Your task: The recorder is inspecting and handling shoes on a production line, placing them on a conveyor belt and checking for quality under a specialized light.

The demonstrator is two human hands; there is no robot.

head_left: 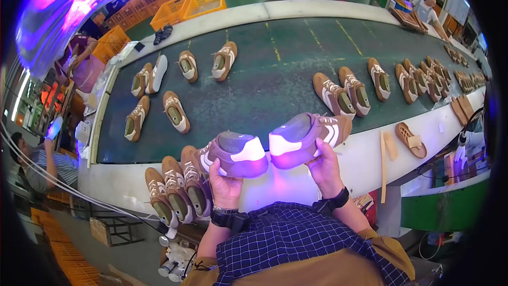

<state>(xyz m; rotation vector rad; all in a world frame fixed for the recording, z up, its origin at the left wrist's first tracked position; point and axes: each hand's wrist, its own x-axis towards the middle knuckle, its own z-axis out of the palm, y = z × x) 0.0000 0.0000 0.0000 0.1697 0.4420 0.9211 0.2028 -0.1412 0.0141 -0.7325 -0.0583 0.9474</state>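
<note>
My left hand [226, 186] grips a brown sneaker [228, 154] with a white heel patch and laces, its heel turned to the right. In my right hand [326, 167] is a matching sneaker [307, 139], heel to the left, so the two heels face each other with a small gap between them. Both shoes are raised over the near edge of the belt, in purplish light. Just left of my left hand, a row of three brown sneakers [174, 193] stands on the white ledge [121, 180].
More sneakers [338, 92] stand in pairs and groups along the green belt [254, 95]. A brown shoe upper [411, 140] and tan strips [390, 145] lie on the right ledge. Yellow crates [203, 5] are beyond the belt. Co-workers [39, 164] sit left and stand [426, 10] far right.
</note>
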